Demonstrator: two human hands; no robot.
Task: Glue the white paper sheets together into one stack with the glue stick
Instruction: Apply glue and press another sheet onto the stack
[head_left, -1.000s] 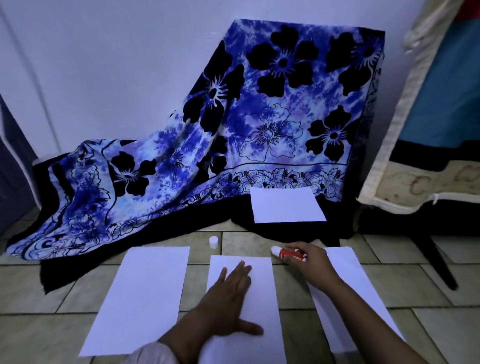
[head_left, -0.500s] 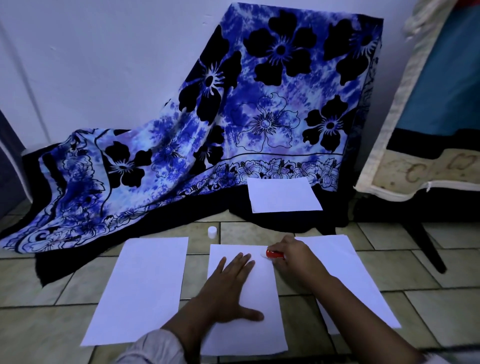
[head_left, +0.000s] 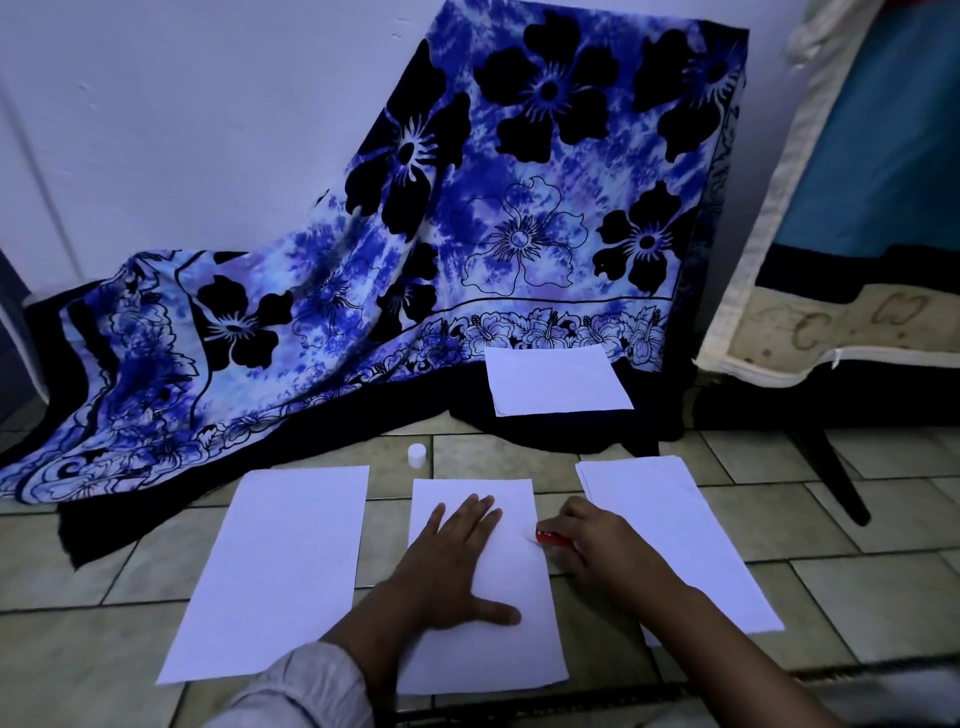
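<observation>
L hand (head_left: 457, 561) flat on middle sheet (head_left: 483, 649), R hand (head_left: 602, 545) w/ glue stick (head_left: 551, 539) (tip at edge)

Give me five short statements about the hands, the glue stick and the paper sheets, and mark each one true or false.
1. The left hand lies flat on the middle sheet. True.
2. The right hand holds the glue stick at that sheet's right edge. True.
3. The white cap is on the glue stick. False: it stands on the floor tiles, beyond the sheets.
4. One sheet lies apart, on the dark edge of the flowered cloth. True.
5. The left sheet overlaps the middle sheet. False: a strip of tile shows between them.
</observation>
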